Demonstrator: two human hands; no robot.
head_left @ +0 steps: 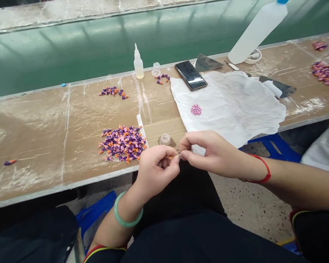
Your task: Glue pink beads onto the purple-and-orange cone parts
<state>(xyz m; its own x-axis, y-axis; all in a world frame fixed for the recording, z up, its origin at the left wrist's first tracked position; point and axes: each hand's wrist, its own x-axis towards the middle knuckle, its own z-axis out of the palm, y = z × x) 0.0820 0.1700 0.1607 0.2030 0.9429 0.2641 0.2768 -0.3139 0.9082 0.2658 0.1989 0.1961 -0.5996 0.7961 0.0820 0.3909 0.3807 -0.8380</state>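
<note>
My left hand (158, 164) is closed in a pinch around a small figurine (170, 157), mostly hidden by the fingers; a bit of orange shows. My right hand (205, 153) meets it fingertip to fingertip, thumb and forefinger pinched at the figurine's end on something too small to make out. Just beyond the hands, a small clear cup (164, 139) stands on a piece of cardboard (164, 128). Left of it lies a heap of purple, pink and orange figurines (122, 143). On the white cloth (230, 102) sits a little cluster of pink pieces (196, 109).
A dropper bottle (138, 64) and a clear cap (156, 68) stand at the back edge. A phone (191, 75) overlaps the cloth. Farther right are a large tilted bottle (257, 33), a tape roll (253, 56) and more figurines (327, 74). A white stick (142, 128) borders the heap.
</note>
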